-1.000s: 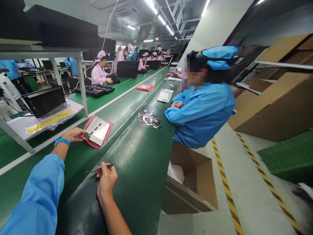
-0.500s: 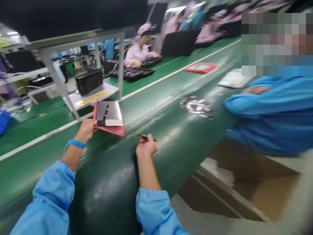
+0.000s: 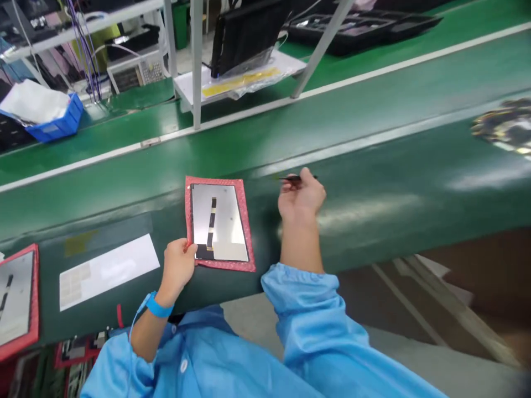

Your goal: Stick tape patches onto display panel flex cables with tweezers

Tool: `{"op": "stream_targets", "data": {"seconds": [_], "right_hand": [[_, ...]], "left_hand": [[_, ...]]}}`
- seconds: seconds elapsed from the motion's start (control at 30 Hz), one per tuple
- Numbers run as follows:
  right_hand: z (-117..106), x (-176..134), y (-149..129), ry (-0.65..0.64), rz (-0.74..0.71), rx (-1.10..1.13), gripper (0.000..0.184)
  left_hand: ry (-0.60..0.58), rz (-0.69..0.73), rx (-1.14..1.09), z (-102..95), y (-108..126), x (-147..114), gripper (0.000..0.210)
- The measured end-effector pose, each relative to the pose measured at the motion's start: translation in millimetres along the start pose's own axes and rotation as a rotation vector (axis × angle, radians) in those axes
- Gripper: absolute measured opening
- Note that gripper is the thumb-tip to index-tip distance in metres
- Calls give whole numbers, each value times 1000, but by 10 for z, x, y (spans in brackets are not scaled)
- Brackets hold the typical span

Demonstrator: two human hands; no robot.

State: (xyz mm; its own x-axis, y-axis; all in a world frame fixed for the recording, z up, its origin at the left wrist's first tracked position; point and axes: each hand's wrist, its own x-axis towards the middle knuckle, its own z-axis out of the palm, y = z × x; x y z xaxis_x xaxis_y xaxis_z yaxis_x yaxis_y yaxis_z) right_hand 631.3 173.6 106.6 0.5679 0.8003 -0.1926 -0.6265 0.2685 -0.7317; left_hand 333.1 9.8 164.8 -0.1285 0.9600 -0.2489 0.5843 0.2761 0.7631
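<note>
My left hand (image 3: 179, 264) pinches the lower left corner of a red bubble-wrap sheet (image 3: 251, 251) and the LCD panel (image 3: 226, 213) lying on it. The panel has a silvery back with a narrow black flex cable down its middle. A blue wrist strap (image 3: 160, 305) with a thin cord circles my left wrist. To the right of the panel, palm up, my right hand (image 3: 302, 196) is closed around a slim black tool (image 3: 292, 177) that points left; its exact kind is unclear. The tool is apart from the panel.
Left on the green bench (image 3: 373, 204) are a white label sheet (image 3: 108, 271) and another LCD panel (image 3: 15, 298) on red wrap. A blue bin (image 3: 58, 122) holds papers. A metal frame post (image 3: 197, 66) and a black monitor (image 3: 246, 38) stand beyond. Round parts (image 3: 506, 126) lie far right.
My view has swung left and down. My left hand has brought the panel and its wrap nearer to me, turned more upright in view. The right hand still holds the black tool.
</note>
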Motion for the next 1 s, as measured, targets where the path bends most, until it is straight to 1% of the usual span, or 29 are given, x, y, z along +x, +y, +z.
{"op": "stream_targets", "data": {"seconds": [0.1, 0.17, 0.23, 0.33, 0.43, 0.5, 0.57, 0.6, 0.63, 0.7, 0.73, 0.77, 0.8, 0.83, 0.9, 1.0], "right_hand": [[16, -451, 72, -37, 60, -78, 29], [-10, -787, 66, -128, 108, -158, 30], [-59, -1109, 27, -206, 139, -242, 35], [-134, -1487, -24, -243, 149, -347, 38], [-165, -1663, 20, -229, 116, -384, 39], [-160, -1665, 102, -210, 94, -375, 41], [-149, -1616, 182, -190, 75, -379, 44], [-145, -1593, 207, -186, 63, -396, 44], [-142, -1581, 218, -190, 53, -424, 44], [-142, -1606, 197, -211, 40, -495, 42], [-143, -1644, 170, -222, 40, -531, 41], [-145, -1694, 136, -228, 45, -563, 40], [-147, -1751, 101, -231, 55, -592, 40], [-150, -1808, 68, -232, 66, -617, 39], [-156, -1905, 15, -228, 88, -657, 37], [-168, -1984, -35, -207, 114, -713, 33]], "left_hand": [[5, 6, 217, -131, -33, -183, 27], [10, 9, 331, -178, -46, -306, 19], [-6, 17, 398, -196, -66, -405, 12], [-72, 34, 417, -206, -120, -460, 20], [-124, 27, 322, -198, -178, -426, 24], [-154, 22, 224, -168, -206, -406, 22], [-145, 55, 216, -124, -229, -415, 17], [-98, 97, 261, -101, -244, -430, 14], [-21, 161, 329, -81, -262, -451, 15], [152, 367, 445, -47, -318, -493, 30], [206, 492, 460, -33, -355, -509, 36], [215, 609, 447, -21, -396, -519, 39], [188, 703, 421, -11, -437, -522, 40], [140, 765, 403, -2, -477, -518, 40], [52, 797, 412, 14, -541, -496, 45], [1, 795, 444, 26, -579, -449, 54]]}}
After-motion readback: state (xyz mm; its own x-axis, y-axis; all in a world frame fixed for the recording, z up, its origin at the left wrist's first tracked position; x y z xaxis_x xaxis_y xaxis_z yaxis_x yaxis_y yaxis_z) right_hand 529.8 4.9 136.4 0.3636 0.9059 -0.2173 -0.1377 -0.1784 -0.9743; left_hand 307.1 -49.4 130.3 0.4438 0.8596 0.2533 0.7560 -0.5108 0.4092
